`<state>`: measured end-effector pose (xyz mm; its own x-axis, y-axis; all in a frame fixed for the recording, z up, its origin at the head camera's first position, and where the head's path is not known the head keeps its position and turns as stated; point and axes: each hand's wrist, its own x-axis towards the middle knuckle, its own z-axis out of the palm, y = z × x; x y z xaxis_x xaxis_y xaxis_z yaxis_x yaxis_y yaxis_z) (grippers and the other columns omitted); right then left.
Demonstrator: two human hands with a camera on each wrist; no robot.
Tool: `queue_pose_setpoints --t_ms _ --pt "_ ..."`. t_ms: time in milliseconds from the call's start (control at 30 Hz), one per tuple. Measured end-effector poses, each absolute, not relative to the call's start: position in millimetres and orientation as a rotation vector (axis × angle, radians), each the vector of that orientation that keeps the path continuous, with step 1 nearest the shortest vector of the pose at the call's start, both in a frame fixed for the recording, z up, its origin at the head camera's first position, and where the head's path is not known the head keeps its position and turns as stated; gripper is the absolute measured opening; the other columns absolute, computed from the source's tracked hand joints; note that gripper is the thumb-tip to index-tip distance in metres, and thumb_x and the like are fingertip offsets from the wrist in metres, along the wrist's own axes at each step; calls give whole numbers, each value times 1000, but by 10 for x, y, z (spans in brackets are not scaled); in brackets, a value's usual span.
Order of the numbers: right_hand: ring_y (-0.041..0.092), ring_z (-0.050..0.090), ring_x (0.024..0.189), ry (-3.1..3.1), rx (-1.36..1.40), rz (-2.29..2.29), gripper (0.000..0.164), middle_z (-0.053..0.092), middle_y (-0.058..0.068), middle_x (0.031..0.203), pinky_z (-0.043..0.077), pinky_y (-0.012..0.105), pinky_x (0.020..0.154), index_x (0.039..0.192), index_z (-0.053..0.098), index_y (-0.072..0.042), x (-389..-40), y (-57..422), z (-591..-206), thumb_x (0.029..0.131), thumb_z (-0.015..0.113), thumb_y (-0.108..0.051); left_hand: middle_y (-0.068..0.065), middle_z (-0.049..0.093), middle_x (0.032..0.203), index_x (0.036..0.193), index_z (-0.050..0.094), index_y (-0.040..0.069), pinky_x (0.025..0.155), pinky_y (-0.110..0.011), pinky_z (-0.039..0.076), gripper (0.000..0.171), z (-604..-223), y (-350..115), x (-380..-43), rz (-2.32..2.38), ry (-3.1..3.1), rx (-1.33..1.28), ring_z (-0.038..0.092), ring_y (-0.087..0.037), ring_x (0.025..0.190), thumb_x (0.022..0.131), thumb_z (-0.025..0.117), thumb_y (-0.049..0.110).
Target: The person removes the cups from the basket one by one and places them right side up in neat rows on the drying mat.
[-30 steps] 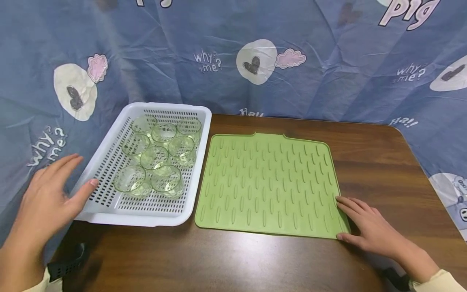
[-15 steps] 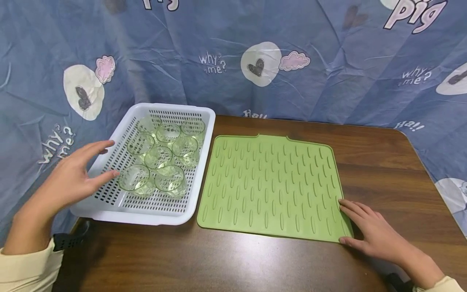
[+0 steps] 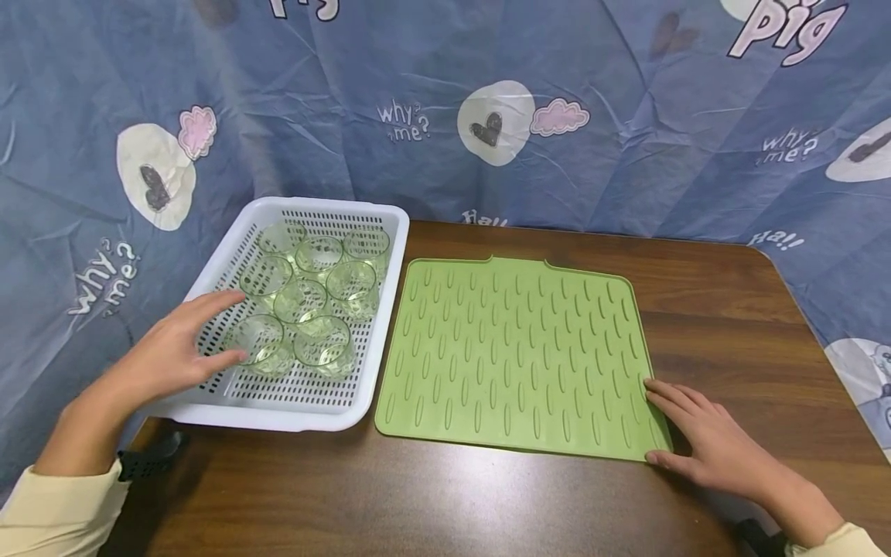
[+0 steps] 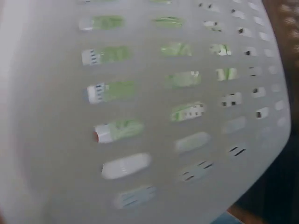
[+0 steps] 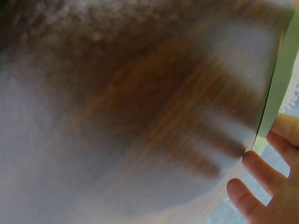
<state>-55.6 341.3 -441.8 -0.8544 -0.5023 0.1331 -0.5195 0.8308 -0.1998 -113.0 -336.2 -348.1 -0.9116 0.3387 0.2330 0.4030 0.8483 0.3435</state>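
My left hand [image 3: 167, 352] hovers over the left side of a white perforated basket [image 3: 285, 422], thumb and fingers spread on either side of the near-left glass tumbler [image 3: 261, 340]. Whether it touches that glass I cannot tell. Several more clear greenish tumblers [image 3: 301, 302] stand upright close together in the basket. The left wrist view has only the slotted basket wall [image 4: 60, 140], with green glass showing through. My right hand [image 3: 706, 437] rests at the near right corner of a green ridged mat [image 3: 515, 356], fingertips on its edge. In the right wrist view, fingertips touch the mat's edge [image 5: 275, 98].
Both basket and mat lie on a brown wooden table [image 3: 445, 503], a narrow gap between them. Behind the table hangs a blue printed cloth [image 3: 612, 155]. Bare wood runs along the front and to the right of the mat.
From left of the basket, my left hand has moved right and over it, to the near-left tumbler. My right hand stays at the mat's corner. The view shifted slightly.
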Motion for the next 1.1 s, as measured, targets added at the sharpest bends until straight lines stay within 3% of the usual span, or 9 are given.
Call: queue_pose_setpoints --t_ms 200,400,700,933,1100 --pt "28 45 126 -2916 822 347 86 52 10 145 44 50 82 138 55 -4 -559 3415 -4428 70 86 -45 -35 49 136 133 50 -6 107 -68 33 79 -3585 -3379 -1185 -648 -2893 -641 43 -57 124 64 85 11" --pt "28 46 125 -2911 823 350 86 52 11 144 45 52 82 137 56 -2 -556 3416 -4445 69 87 -45 -41 44 136 137 43 -10 103 -74 29 92 -3682 -3419 -1231 -708 -2935 -688 40 -61 123 60 87 13" --pt "27 45 125 -2907 819 345 87 51 10 145 46 52 81 137 55 -3 -557 3428 -4451 69 87 -45 -42 34 143 145 33 -10 102 -76 29 95 -3706 -3364 -1247 -830 -3103 -542 33 -63 130 69 85 15" --pt "29 44 126 -2915 823 364 86 50 11 146 46 54 82 138 54 -2 -552 3424 -4451 71 86 -44 -40 41 141 151 23 -9 95 -69 43 99 -3692 -3330 -1237 -950 -3202 -425 50 -56 120 77 83 19" --pt "31 45 127 -2930 823 377 85 49 11 147 46 56 83 139 53 -3 -550 3424 -4437 72 85 -44 -38 49 137 153 22 -5 91 -63 50 98 -3697 -3333 -1228 -974 -3227 -413 51 -56 120 81 82 24"
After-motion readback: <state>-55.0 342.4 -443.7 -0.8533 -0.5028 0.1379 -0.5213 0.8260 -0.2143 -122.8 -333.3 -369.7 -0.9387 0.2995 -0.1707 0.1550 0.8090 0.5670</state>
